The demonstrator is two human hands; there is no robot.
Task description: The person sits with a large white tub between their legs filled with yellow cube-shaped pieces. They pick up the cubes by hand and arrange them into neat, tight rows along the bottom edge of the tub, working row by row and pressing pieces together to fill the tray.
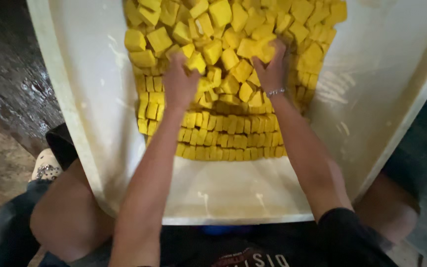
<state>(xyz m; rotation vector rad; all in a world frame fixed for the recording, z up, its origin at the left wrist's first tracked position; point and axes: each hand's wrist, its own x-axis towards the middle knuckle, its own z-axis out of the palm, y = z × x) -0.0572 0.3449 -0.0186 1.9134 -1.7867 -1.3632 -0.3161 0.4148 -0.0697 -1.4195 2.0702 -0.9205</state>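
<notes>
Yellow cubes (pixel 233 44): loose heap at upper centre of white tray (pixel 95 123); neat rows (pixel 228 138) below. Left hand (pixel 180 81) and right hand (pixel 272 66) press flat into the heap, fingers spread, grasping nothing. Most remain unsorted.

Both bare arms reach forward over the white tray (pixel 100 148) — left hand (pixel 180 81) palm-down, fingers curled; right hand (pixel 272 66) likewise, wrist banded.

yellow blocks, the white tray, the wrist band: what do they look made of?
Yellow blocks: soft matte solid, perhaps soap or a pressed food; cut edges look uneven, exact stuff unclear. White tray: looks like smooth plastic or coated board, scuffed and smeared. Wrist band on the right hand: shiny, probably metal links.
</notes>
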